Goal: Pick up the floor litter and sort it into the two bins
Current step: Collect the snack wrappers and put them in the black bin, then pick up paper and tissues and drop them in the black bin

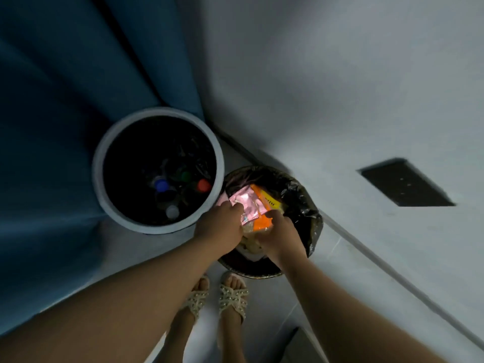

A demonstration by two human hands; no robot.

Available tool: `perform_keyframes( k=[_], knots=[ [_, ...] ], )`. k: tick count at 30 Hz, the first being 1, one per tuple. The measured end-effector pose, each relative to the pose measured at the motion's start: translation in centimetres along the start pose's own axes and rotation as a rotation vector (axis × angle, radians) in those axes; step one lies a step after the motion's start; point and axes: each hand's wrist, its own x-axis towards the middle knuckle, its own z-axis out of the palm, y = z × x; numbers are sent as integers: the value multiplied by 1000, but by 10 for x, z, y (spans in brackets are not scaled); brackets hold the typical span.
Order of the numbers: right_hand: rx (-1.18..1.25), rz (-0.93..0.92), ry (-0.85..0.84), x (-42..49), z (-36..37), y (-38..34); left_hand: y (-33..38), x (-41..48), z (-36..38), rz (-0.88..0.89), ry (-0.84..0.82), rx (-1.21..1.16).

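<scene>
Litter, here a bundle of wrappers (255,208) in shiny pink and orange with some yellow, sits over the mouth of the smaller bin (311,221), the one lined with a black bag, and both hands are on it. The left hand (222,226) has its fingers curled over the pink edge of the bundle, and the right hand (281,237) is closed on the orange end, so the pair seem to be pressing or lowering it in rather than letting go. Paler crumpled scraps (251,244) show beneath the hands (what they are I cannot tell). Touching this bin on its left stands the larger bin (157,231) with a pale rim, dark inside, where bottle caps in blue (161,185), red (204,185), green and white can be made out, which suggests bottles have gone there and wrappers go here. Sorting looks well advanced: both bins hold things, and the patch of floor (366,258) in view shows no loose litter, though most of the room lies outside the frame. Around them are a blue curtain (65,100) behind the large bin, a pale wall (340,74), a dark floor plate (406,183) well apart to the right, and sandalled feet (217,297) just short of the small bin. Nothing blocks the drop.
</scene>
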Motion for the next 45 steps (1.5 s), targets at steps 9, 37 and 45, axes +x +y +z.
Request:
perform_keyframes(
  k=[9,37,45],
  knots=[
    [-245,-107,111,-143,-60,-56,19,-123,-104,109,92,253],
    [-97,-176,195,-510,61,22,10,-516,-15,49,199,149],
    [-120,-196,142,-564,112,29,-10,-583,11,4,233,132]
  ],
)
